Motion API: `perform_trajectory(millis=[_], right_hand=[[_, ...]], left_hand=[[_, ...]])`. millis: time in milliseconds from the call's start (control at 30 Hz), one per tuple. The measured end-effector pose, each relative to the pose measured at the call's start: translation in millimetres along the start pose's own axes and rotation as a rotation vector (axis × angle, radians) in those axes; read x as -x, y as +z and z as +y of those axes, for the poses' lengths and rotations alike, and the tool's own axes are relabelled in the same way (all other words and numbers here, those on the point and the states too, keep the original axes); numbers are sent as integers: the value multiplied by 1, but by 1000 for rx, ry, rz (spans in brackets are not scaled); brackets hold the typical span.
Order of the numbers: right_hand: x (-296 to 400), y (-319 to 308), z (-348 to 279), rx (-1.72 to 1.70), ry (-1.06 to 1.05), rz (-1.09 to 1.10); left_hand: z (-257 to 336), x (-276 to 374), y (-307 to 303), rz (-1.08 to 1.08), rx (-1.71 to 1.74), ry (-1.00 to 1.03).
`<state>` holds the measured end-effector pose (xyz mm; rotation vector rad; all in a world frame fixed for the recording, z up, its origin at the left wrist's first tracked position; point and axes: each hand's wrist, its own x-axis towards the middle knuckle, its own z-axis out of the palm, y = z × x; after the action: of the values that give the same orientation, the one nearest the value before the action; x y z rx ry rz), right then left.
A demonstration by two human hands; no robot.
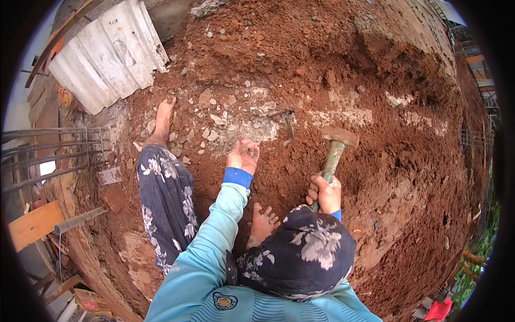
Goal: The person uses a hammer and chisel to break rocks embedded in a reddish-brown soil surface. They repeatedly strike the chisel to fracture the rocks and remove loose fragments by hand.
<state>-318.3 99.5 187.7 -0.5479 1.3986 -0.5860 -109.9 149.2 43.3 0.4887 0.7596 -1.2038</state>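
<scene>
My right hand [326, 192] grips the green handle of a club hammer [340, 137], whose soil-stained head points away from me over red earth. Palm up, my left hand [244, 156] hovers by a patch of broken pale concrete [251, 131]. Its fingers are curled around a small brownish spot; whether that is a pebble or dirt on the skin is unclear. Loose concrete chips [217, 119] lie around the patch. A dark, narrow piece [289, 124] sticks up at its right end, its kind hard to make out.
A corrugated metal sheet [108, 56] leans at the upper left. Steel reinforcing bars [52, 147] jut in from the left, above a grey pipe [80, 219] and an orange-brown board [36, 225]. A rough soil bank [305, 52] rises ahead. My bare feet [164, 116] rest on the dirt.
</scene>
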Motion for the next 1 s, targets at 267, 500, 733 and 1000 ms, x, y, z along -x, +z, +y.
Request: perform_trajectory(millis=[267, 500, 733, 1000], right_hand=[[15, -4, -20, -4, -13, -20], [23, -8, -28, 71, -47, 6], [44, -2, -72, 74, -315, 1], [71, 1, -138, 49, -740, 115]], left_hand=[[-68, -11, 8, -135, -218, -216], [-100, -41, 10, 29, -72, -187], [-105, -46, 22, 103, 47, -136], [-102, -44, 33, 91, 34, -105]])
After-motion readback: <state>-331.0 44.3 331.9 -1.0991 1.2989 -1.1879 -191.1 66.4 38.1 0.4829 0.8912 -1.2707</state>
